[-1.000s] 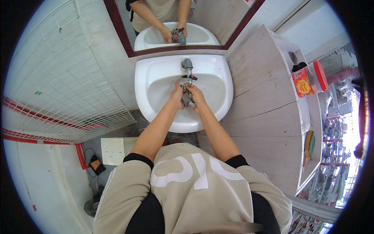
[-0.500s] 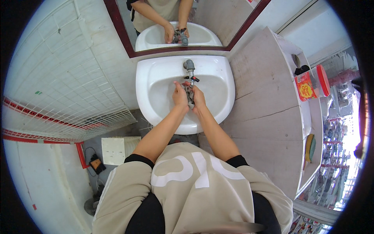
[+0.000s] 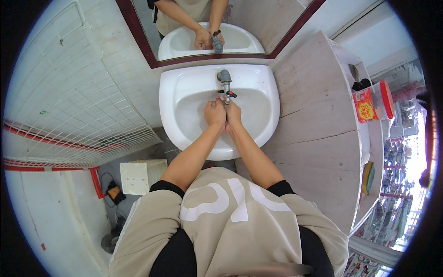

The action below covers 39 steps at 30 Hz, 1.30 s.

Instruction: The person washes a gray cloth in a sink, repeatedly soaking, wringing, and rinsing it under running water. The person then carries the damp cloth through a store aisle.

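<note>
While the left hand (image 3: 214, 113) and right hand (image 3: 233, 114) clench together around a mostly hidden grey, cloth-like bundle (image 3: 213, 104) beneath the tap (image 3: 225, 83), toward the back edge of the basin (image 3: 256, 77), wringing seems in hand, and the next move calls for a firm, even grip.

Beige top (image 3: 258, 244) w/ lg wht print (image 3: 238, 203), blk cuffs (image 3: 167, 186)
</note>
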Each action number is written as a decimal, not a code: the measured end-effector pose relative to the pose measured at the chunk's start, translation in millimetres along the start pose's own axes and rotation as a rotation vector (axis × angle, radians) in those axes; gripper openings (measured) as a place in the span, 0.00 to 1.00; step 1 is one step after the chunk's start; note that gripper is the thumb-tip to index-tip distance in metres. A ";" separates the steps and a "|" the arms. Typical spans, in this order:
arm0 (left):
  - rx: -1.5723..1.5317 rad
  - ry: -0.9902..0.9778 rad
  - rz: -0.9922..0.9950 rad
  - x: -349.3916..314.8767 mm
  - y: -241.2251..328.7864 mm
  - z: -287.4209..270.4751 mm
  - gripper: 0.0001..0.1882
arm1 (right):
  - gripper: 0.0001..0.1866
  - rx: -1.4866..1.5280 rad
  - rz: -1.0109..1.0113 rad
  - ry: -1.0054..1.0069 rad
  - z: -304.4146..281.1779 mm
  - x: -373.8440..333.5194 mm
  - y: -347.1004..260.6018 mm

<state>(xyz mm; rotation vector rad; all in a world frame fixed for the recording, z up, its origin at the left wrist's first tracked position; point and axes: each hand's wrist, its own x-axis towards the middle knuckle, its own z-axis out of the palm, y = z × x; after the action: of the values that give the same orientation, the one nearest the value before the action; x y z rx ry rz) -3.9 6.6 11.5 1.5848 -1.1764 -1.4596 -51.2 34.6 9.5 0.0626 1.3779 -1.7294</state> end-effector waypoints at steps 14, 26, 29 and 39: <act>-0.202 -0.085 -0.172 18.1 -16.8 4.6 0.15 | 0.14 -0.058 0.037 0.059 3.1 2.9 -6.0; -0.365 -0.486 -0.278 36.4 -2.8 -37.2 0.31 | 0.15 0.017 0.132 -0.212 -21.1 -3.9 -20.8; -0.180 -0.591 -0.302 36.8 11.0 -61.5 0.34 | 0.15 -0.060 0.087 -0.245 -36.5 -6.4 -25.8; -0.403 -0.671 -0.491 8.1 12.4 -50.7 0.36 | 0.13 0.212 0.238 -0.233 -26.2 -12.2 -18.0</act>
<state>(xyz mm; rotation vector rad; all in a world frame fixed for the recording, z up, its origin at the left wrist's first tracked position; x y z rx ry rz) 43.6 -10.3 27.3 1.1669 -0.7511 -2.4990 -67.8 62.5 19.7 0.1325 0.9746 -1.6192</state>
